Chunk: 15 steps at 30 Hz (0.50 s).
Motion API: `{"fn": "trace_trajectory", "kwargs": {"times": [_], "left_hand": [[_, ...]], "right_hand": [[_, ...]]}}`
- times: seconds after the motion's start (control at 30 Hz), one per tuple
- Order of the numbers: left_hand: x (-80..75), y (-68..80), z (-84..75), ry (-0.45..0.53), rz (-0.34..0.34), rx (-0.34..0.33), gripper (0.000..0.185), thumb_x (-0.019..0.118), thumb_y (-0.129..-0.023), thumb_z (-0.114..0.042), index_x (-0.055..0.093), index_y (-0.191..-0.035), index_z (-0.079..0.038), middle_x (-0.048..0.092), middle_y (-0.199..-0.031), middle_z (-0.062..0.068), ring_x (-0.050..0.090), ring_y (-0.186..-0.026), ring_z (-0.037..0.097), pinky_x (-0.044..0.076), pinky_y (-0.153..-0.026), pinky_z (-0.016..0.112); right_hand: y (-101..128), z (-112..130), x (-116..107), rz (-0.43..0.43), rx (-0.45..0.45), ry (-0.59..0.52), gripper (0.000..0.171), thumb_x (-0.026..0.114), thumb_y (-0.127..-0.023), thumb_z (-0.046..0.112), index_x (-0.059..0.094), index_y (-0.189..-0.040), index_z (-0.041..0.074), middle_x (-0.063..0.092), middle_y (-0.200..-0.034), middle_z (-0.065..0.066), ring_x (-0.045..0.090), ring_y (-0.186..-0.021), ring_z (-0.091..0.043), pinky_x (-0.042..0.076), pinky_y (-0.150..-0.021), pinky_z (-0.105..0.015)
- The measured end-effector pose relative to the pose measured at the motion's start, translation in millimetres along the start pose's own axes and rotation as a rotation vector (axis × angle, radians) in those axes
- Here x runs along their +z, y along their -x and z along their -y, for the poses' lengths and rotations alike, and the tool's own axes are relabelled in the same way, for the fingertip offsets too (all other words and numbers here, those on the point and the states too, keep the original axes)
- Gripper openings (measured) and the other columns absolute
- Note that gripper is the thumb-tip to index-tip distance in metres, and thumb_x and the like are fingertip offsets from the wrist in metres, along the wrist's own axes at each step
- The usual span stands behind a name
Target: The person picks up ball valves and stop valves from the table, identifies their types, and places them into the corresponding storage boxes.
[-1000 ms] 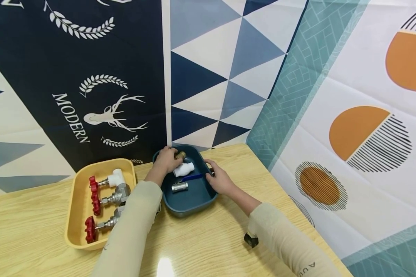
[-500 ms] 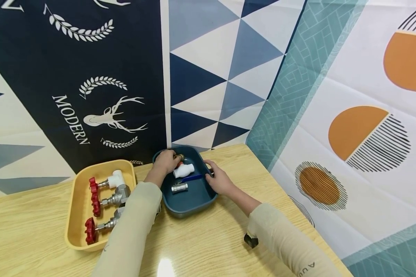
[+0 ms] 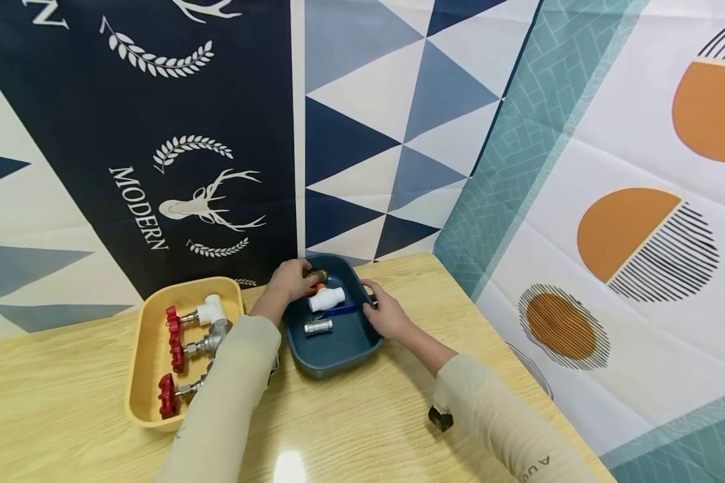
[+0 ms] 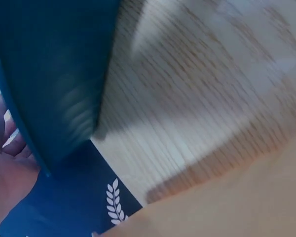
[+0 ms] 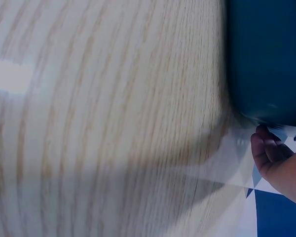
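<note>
Left hand sits at the far-left corner of the dark blue tray, just above centre of the head view. Its fingers are curled round a small brass fitting with an orange-red bit just below it — clamped on it, as far as this view shows. The fitting looks to be solid metal: small, rigid, dense for its size, probably smooth and a bit slippery, not fragile. A pinch across the body between thumb and fingertips should do; whether it has flats or threads is too small to tell.

Right hand is on the tray's right rim, fingers bent over the edge, touching or just beside the tip of the blue handle — cannot tell if it actually grips the rim or only rests there. Right wrist view shows only the tray's outer wall and some fingers at lower right, blurred.

Also in the tray: a white plastic valve, light and stiff, lying just right of the left hand, and a short silver coupling nearer the camera, apart from both hands.

Lower left of the head view — a yellow tray with three red-wheel valves, metal bodies, one with a white body. All of it is on a wooden table. Left wrist view is motion-blurred, adds only tray wall and palm.
</note>
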<state>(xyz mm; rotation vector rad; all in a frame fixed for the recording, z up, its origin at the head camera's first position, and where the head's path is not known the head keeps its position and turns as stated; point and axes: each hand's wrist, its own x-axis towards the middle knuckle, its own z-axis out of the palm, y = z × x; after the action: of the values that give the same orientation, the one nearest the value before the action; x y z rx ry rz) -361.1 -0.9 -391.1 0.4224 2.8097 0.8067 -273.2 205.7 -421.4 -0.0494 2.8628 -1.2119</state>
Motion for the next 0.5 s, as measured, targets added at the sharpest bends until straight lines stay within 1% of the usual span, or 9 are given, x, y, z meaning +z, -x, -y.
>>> {"fn": "trace_trajectory", "kwargs": {"times": [0.2, 0.33, 0.5], "left_hand": [[-14.7, 1.3, -0.3, 0.047, -0.024, 0.01, 0.042, 0.054, -0.094, -0.028, 0.053, -0.129, -0.005, 0.058, -0.122, 0.015, 0.054, -0.11, 0.027, 0.045, -0.099, 0.041], [-23.7, 0.2, -6.6, 0.048, -0.054, 0.033, 0.042, 0.054, -0.094, -0.028, 0.053, -0.128, -0.005, 0.059, -0.12, 0.015, 0.054, -0.108, 0.027, 0.045, -0.098, 0.041], [-32.6, -2.0, -12.2, 0.031, -0.088, 0.058, 0.041, 0.054, -0.093, -0.029, 0.054, -0.127, -0.005, 0.06, -0.117, 0.015, 0.055, -0.107, 0.027, 0.045, -0.096, 0.04]], "right_hand": [[-12.8, -0.7, -4.1, 0.026, 0.008, 0.029, 0.05, 0.048, -0.095, 0.011, 0.035, -0.143, 0.018, 0.058, -0.12, -0.017, 0.058, -0.101, -0.027, 0.052, -0.078, -0.038], [-18.1, -3.2, -14.1, 0.036, -0.003, 0.068, 0.05, 0.049, -0.095, 0.012, 0.035, -0.143, 0.014, 0.058, -0.119, -0.018, 0.058, -0.1, -0.028, 0.052, -0.078, -0.039], [-24.2, -2.1, -26.4, 0.048, -0.03, 0.133, 0.049, 0.051, -0.095, 0.018, 0.038, -0.141, 0.007, 0.054, -0.124, -0.021, 0.057, -0.105, -0.032, 0.05, -0.084, -0.043]]}}
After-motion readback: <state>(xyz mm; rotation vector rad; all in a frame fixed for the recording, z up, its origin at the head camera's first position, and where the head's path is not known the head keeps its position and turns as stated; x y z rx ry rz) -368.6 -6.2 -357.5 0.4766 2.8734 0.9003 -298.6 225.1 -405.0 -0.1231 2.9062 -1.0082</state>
